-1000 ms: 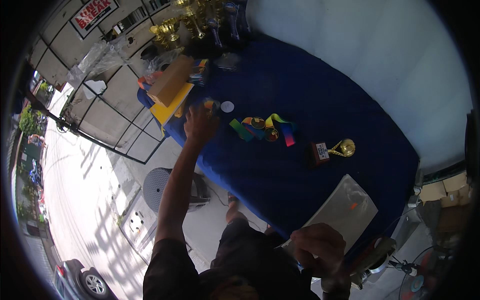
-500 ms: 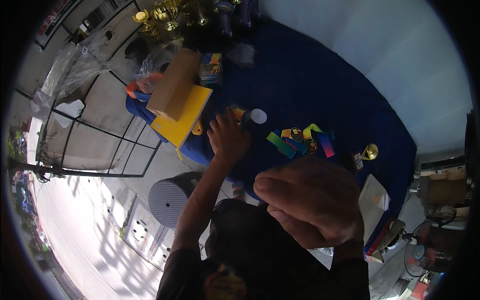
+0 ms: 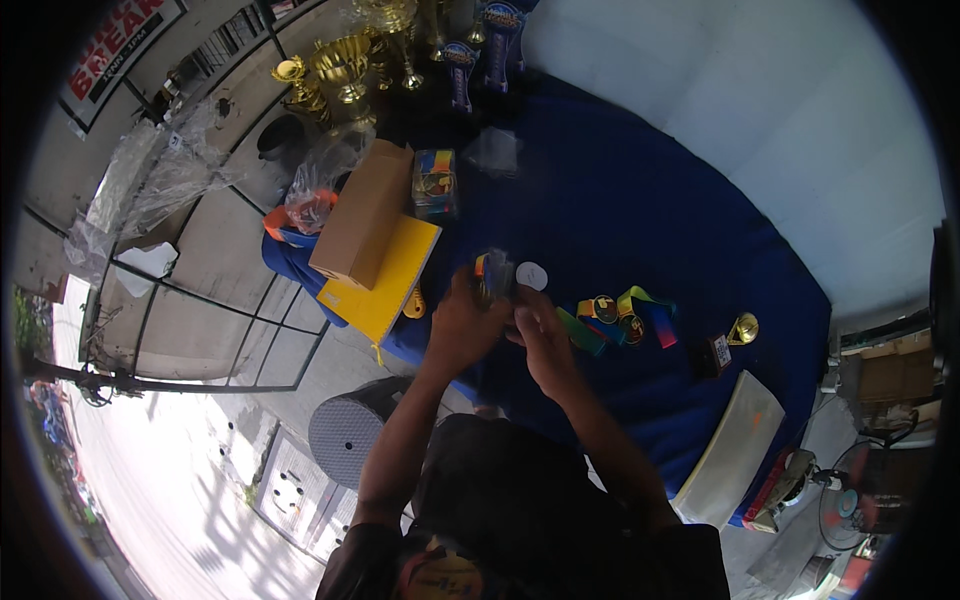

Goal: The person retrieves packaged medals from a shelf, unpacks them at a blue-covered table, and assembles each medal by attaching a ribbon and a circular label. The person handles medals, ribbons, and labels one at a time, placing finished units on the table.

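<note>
Over the blue-covered table, my left hand (image 3: 463, 328) grips a small clear plastic packet (image 3: 494, 274) with a colourful medal and ribbon partly visible in it. My right hand (image 3: 545, 347) is closed at the packet's right side, its fingertips at the plastic; its exact hold is partly hidden. A round white disc (image 3: 531, 275) lies just beyond my right fingers. To the right are gold-and-black medals (image 3: 603, 309) on rainbow ribbons (image 3: 640, 299), loose on the cloth. Farther off stands a stack of packed medals (image 3: 435, 185), beside an empty-looking clear plastic bag (image 3: 494, 152).
At the left are a brown cardboard box (image 3: 366, 215) and a yellow folder (image 3: 400, 275). Gold trophies (image 3: 345, 70) crowd the far edge. A small trophy with a gold ball (image 3: 743, 328) and a pale flat pack (image 3: 733, 440) sit at right. A round stool (image 3: 350, 440) stands below left.
My right hand has come down from close in front of the camera to the packet beside my left hand. The packet's clear plastic now shows above my left fingers. The view has shifted slightly.
</note>
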Tool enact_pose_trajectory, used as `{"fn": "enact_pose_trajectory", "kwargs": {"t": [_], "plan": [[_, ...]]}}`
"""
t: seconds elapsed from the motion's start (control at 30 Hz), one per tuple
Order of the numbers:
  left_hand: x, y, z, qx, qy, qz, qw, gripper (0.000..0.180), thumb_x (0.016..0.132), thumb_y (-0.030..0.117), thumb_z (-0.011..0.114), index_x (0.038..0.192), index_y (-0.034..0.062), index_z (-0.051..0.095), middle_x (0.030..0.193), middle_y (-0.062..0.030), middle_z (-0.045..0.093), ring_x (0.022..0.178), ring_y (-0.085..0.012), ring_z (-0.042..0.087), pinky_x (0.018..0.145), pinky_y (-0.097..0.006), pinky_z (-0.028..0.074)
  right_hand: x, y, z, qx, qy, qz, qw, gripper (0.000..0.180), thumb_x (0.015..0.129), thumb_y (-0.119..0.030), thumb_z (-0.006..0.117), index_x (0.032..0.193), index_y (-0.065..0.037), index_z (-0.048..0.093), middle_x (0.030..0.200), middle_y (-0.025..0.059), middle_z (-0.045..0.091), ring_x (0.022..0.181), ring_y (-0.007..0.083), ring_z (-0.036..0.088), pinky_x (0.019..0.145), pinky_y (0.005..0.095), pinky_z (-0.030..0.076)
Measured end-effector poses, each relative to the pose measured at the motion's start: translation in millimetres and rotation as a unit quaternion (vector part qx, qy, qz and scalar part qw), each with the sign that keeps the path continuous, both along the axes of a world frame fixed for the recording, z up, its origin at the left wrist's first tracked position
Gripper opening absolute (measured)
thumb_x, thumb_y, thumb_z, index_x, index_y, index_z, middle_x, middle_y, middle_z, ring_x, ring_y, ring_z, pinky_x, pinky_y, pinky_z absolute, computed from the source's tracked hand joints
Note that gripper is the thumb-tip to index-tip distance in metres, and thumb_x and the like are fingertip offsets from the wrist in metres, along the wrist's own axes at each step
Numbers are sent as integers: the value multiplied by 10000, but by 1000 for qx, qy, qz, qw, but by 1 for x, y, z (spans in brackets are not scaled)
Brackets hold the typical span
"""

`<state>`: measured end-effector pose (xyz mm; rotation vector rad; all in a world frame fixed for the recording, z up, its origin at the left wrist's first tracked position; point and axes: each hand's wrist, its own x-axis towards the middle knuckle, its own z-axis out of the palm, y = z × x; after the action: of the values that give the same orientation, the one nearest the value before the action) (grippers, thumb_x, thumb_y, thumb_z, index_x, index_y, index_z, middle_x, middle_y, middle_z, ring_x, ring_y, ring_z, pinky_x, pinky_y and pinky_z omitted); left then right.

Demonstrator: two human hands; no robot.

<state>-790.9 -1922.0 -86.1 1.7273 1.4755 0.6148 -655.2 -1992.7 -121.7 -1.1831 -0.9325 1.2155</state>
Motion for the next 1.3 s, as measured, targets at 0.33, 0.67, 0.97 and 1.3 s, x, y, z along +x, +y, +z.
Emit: {"fn": "enact_pose_trajectory", "kwargs": {"t": [0.33, 0.67, 0.97, 1.3], "plan": [[-10, 1, 11, 2, -40, -38, 998, 784, 916, 412, 634, 1467, -84, 380, 1211, -358, 624, 1140, -507, 631, 985, -509, 501, -8, 31, -13, -110, 265, 30, 958, 476, 1084, -477, 451, 1405, -133, 528, 1226, 35, 636, 1080, 155, 652, 873, 362, 560], [-10, 5, 25, -12, 24, -122, 992, 856, 945, 417, 622, 1538, -105, 292, 1322, -361, 537, 1206, -511, 587, 1022, -502, 487, -5, 31, -10, -127, 322, 41, 937, 553, 1081, -538, 416, 1419, -114, 523, 1272, 52, 650, 1155, 180, 634, 983, 407, 494], [-4, 9, 25, -133, -226, -113, 958, 737, 1018, 305, 600, 1548, -103, 293, 1409, -274, 547, 1289, -359, 578, 1050, -405, 465, 54, -9, 10, -18, 248, -128, 960, 565, 1088, -488, 388, 1497, -102, 449, 1348, 119, 607, 1219, 246, 609, 994, 441, 504], [3, 18, -1, -281, -420, -114, 855, 629, 1005, 414, 591, 1478, 18, 471, 1360, -141, 612, 1226, -214, 595, 962, -342, 484, 85, -13, 51, -40, -134, -186, 973, 359, 997, -118, 607, 1331, 12, 586, 1102, 140, 647, 950, 220, 641, 832, 361, 517]]}}
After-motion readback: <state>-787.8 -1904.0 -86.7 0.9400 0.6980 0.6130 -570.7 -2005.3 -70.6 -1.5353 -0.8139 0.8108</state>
